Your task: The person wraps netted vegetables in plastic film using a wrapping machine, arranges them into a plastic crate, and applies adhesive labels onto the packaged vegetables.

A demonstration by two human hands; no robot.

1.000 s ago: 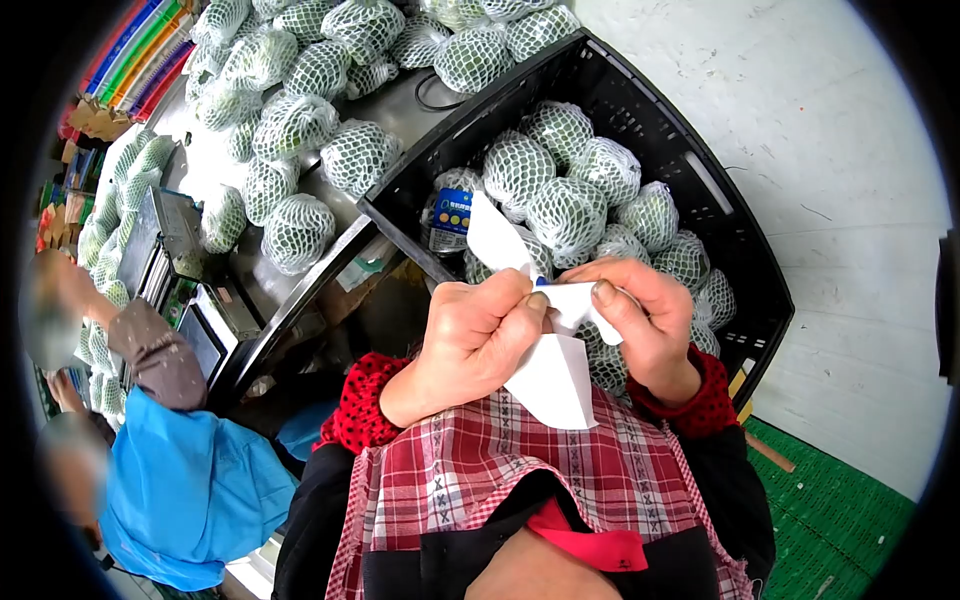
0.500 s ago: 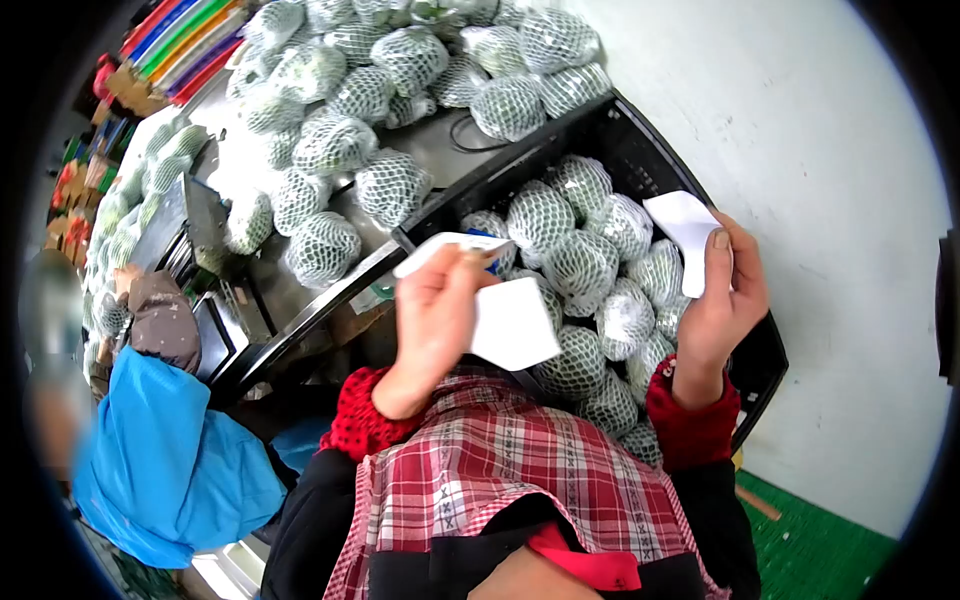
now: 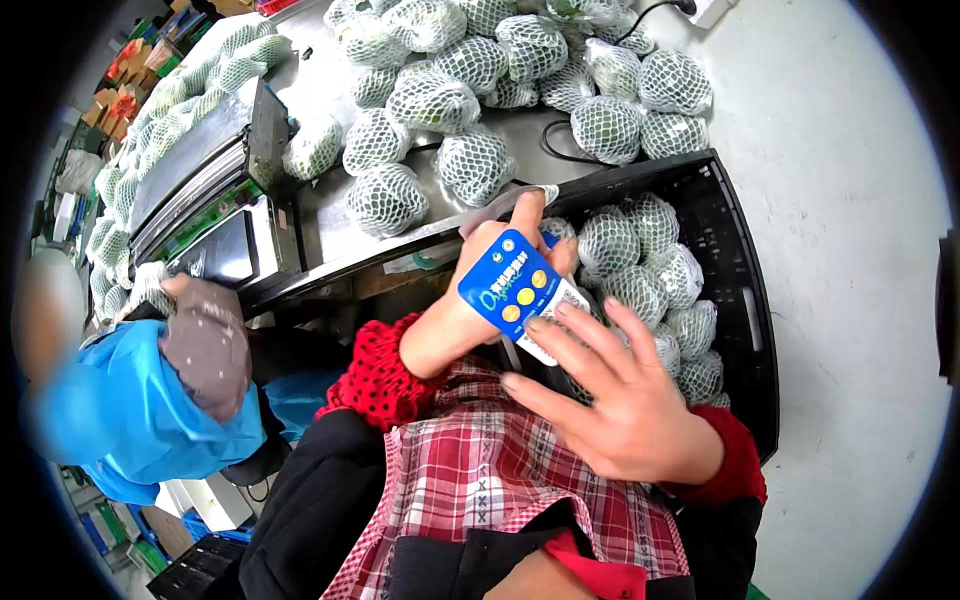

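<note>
Label (image 3: pixel 512 282) lies across the left hand (image 3: pixel 478 249), whose grip I cannot make out; the right hand (image 3: pixel 632 418) spreads its fingers near the barcode end. Pressing flat should limit creases.

We wear a red plaid apron (image 3: pixel 500 455) crossed with white and dark lines, edged in fine red-and-white checked trim (image 3: pixel 365 525). Our knit cuffs (image 3: pixel 372 375) are red with black dots, beside plain black sleeves (image 3: pixel 305 500).

On the blue label (image 3: pixel 512 283) over my left hand (image 3: pixel 482 248) I make out "Organic" beside Chinese characters too small to read.
</note>
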